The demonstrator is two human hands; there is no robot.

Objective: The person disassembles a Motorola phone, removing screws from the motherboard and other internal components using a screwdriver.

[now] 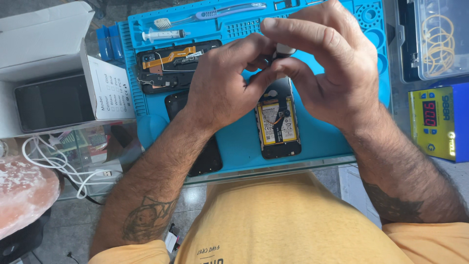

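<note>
Both hands met above the blue work mat (317, 137); the left hand (222, 88) and the right hand (325, 68) were pressed close together, fingertips pinching a small pale part (284, 49) between them (too hidden by the fingers to tell what kind it was). Directly beneath the hands lay an opened phone (277, 122) with its back off, its yellow-labelled battery showing; it rested flat on the mat, partly covered at the top by the fingers. Under the left forearm lay a dark phone back cover (205, 156), flat on the mat and reaching its near edge; behind the left hand sat a second dismantled phone frame (166, 68) with an orange flex strip. Along the mat's far trough lay a toothbrush (210, 13) and a small syringe (163, 34), near each other. To the left stood an open white box (44, 44); to the right, a yellow device with a red display (432, 122) and a clear parts case (435, 39).
</note>
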